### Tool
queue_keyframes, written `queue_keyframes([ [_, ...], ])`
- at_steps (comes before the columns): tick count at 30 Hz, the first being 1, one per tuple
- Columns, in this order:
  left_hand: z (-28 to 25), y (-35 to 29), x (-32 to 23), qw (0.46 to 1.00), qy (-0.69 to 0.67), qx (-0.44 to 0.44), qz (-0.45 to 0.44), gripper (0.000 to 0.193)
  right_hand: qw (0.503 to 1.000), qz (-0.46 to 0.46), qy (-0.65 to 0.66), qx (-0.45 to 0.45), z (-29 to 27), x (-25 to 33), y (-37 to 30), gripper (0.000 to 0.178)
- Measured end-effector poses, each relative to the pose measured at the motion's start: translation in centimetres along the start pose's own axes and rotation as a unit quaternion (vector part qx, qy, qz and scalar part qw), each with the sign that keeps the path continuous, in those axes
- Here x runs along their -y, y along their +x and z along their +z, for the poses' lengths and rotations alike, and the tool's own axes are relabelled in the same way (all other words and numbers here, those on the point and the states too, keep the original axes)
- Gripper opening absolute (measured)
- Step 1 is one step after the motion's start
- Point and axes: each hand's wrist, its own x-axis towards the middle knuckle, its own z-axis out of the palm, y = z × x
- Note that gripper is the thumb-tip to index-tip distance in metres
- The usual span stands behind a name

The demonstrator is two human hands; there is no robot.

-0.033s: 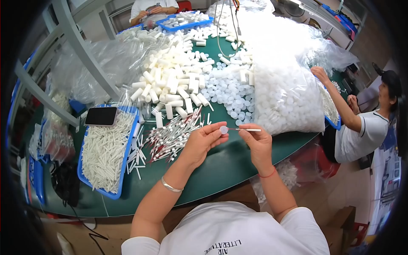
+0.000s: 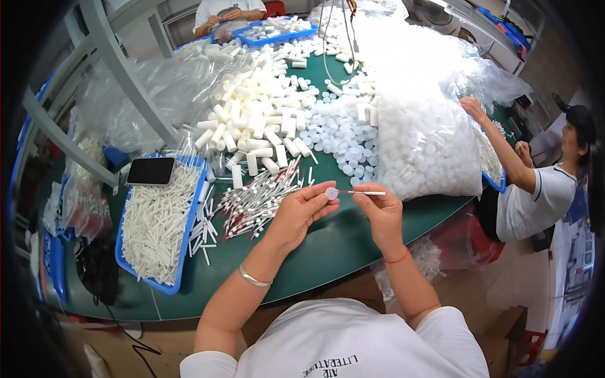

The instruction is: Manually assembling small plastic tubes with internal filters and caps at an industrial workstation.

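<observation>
Over the near edge of the green table (image 2: pixel 353 242), my left hand (image 2: pixel 297 213) pinches a small round translucent cap (image 2: pixel 331 193) between thumb and fingers. In my right hand (image 2: pixel 383 213) is a thin white stick (image 2: pixel 375 193), gripped near its middle. Its thin reddish end points left and reaches the cap or stops just short; I cannot tell which. Left of my hands lies a loose pile of similar white-and-red sticks (image 2: pixel 258 205). Beyond them are translucent caps (image 2: pixel 343 135) and a heap of thick white cylinders (image 2: pixel 255 123).
A blue tray (image 2: pixel 120 255) of short white sticks stands at left, with a phone (image 2: pixel 151 171) on its far corner. A big clear bag (image 2: pixel 422 151) of caps fills the right. Co-workers sit at right (image 2: pixel 535 195) and far side (image 2: pixel 230 12). A cable loop (image 2: pixel 324 57) hangs above.
</observation>
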Motion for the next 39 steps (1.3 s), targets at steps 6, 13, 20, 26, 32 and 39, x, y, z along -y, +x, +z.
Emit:
queue_keyframes([
  [6,-0.6,-1.4,0.6,0.998,-0.054,-0.015,0.039,0.035,0.979,-0.144,-0.14,0.034,1.2,0.0,-0.4,0.016],
  [13,-0.9,-2.2,0.9,0.995,0.037,-0.034,0.085,0.036,0.964,-0.163,-0.205,0.043,1.3,0.6,-0.6,0.016],
  [20,-1.3,-2.4,1.1,0.997,0.026,-0.01,0.071,0.037,0.957,-0.163,-0.227,0.082,1.6,0.9,-0.4,0.015],
  [26,-1.3,-2.7,1.5,0.999,-0.017,-0.001,0.037,0.033,0.956,-0.155,-0.225,0.108,2.5,0.6,-0.6,0.011],
  [32,-1.3,-2.6,1.4,0.999,-0.026,-0.034,0.027,0.026,0.98,-0.052,-0.165,0.096,2.6,0.1,-0.4,0.007],
  [39,-1.0,-1.6,2.1,0.951,0.196,-0.096,0.22,0.02,0.994,0.036,-0.068,0.074,3.5,0.2,0.2,0.009],
])
